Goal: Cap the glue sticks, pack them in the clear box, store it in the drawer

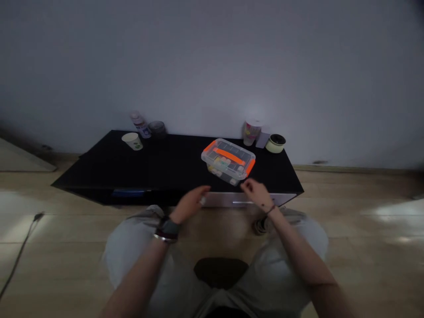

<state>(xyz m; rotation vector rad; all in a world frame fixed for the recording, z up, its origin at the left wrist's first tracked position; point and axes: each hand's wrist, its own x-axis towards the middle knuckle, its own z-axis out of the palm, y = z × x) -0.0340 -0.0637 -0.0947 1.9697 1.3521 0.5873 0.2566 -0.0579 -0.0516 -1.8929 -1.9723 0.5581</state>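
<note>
A clear plastic storage box [223,173] with an orange handle and orange latches stands near the front edge of the black cabinet top, right of its middle. Its lid is on, and several small pale items show through the plastic. My left hand [190,204] hovers before the cabinet's edge, left of the box and apart from it. Its fingers are drawn together, and a small whitish spot shows by the thumb, too blurred to name. Close to the box's front right corner, my right hand [256,192] has curled fingers; whether they pinch anything is hidden.
On the black cabinet [172,165], a paper cup [133,141], a spray-style bottle [141,126] and a dark bowl [157,129] stand at the left. A patterned plastic cup [251,132], a pale small box [263,139] and a cream jar [275,144] stand back right.
</note>
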